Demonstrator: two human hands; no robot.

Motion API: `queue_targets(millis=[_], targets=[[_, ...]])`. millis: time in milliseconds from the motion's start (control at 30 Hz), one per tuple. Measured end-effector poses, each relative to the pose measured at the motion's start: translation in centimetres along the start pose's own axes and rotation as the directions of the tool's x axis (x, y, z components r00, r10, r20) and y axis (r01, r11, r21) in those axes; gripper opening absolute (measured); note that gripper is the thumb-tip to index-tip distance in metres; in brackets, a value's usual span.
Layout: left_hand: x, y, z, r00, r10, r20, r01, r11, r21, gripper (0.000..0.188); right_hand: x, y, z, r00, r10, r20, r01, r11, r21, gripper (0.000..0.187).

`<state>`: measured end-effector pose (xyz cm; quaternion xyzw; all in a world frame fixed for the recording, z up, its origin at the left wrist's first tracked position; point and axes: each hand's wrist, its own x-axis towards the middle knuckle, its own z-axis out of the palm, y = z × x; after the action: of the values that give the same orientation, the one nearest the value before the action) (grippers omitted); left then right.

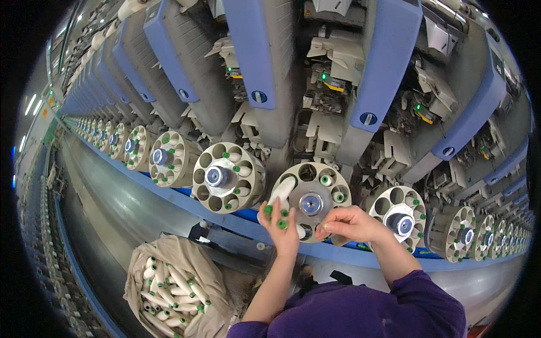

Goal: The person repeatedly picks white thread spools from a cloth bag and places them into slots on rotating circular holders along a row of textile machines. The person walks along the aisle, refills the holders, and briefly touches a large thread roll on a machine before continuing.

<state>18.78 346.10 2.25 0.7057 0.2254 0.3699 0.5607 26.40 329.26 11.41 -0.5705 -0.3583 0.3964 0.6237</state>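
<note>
My left hand (280, 230) is closed around white yarn bobbins with green ends, at the left side of a round cream magazine (324, 172). One yarn bobbin (284, 188) points up and away from the fingers, and a few green tips show between them. My right hand (352, 223) is closed in a pinch at the magazine's lower right, just below its blue and silver hub (311, 204). Whatever lies between those fingertips is too small to make out. Two bobbins sit in the magazine's upper right pockets; its lower rim is partly hidden by my hands.
A cloth-lined container (217, 276) full of green-ended bobbins stands at the lower left. Similar magazines (204, 196) (382, 204) flank this one, in a long row under blue and grey machine units (389, 62). A blue rail (231, 225) runs below them.
</note>
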Motion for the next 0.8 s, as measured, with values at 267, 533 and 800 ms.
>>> queue_targets(millis=[267,533,800], targets=[[-0.4,3.4,0.2,0.866,0.03,0.499,0.049,0.988,-0.145,0.027,2.1,-4.0,-0.3,0.978,-0.201,-0.057,0.201,0.98,-0.005,0.012],[5.4,7.8,-6.3,0.856,-0.001,0.517,0.387,0.666,-0.638,0.033,5.6,0.1,0.3,0.898,0.3,0.323,-0.282,0.954,-0.103,0.026],[0.7,-2.1,-18.1,0.984,-0.151,0.094,0.091,0.884,0.459,0.039,7.0,4.9,-4.6,0.955,0.208,-0.213,-0.295,0.581,-0.758,0.027]])
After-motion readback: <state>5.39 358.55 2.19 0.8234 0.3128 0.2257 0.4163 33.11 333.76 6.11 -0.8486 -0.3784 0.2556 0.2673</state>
